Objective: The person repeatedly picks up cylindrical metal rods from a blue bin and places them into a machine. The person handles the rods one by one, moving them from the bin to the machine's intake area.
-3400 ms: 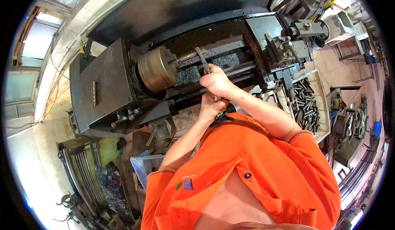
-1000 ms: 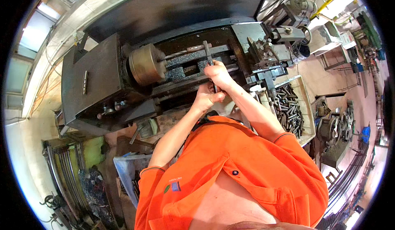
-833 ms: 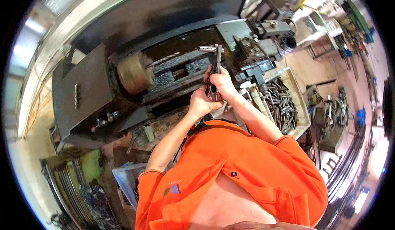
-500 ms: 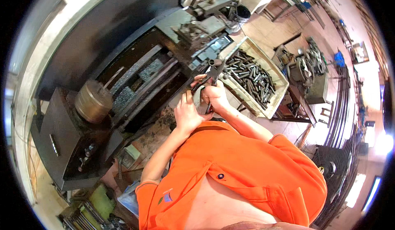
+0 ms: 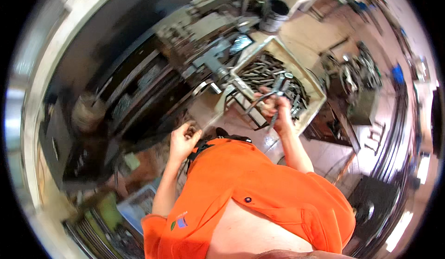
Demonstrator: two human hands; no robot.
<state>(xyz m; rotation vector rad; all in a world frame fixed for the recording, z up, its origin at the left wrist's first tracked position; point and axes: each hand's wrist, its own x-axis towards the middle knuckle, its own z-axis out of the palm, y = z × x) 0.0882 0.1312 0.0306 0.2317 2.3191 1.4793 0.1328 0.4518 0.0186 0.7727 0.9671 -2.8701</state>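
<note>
My right hand (image 5: 277, 110) is closed round a metal tool with a curved arm (image 5: 257, 104); motion blurs it and its exact kind is unclear. It is held over the near edge of a pale tray (image 5: 319, 97) full of short dark metal rods (image 5: 259, 73). Lower and to the left, my left hand (image 5: 184, 141) is apart from the right, its fingers curled together. Whatever those fingers may hold is too small and blurred to make out.
A lathe (image 5: 199, 27) with a dark bed stretches along the left. Behind the tray stands a bucket (image 5: 274, 15). Metal parts (image 5: 354, 76) are piled on a stand to the right, and long bars (image 5: 387, 129) lie beyond. A blue bin (image 5: 134, 208) sits at lower left.
My hands have come apart: the right has moved right with the tool, over the tray's edge, and the left has dropped down and left. The whole view has shifted slightly.
</note>
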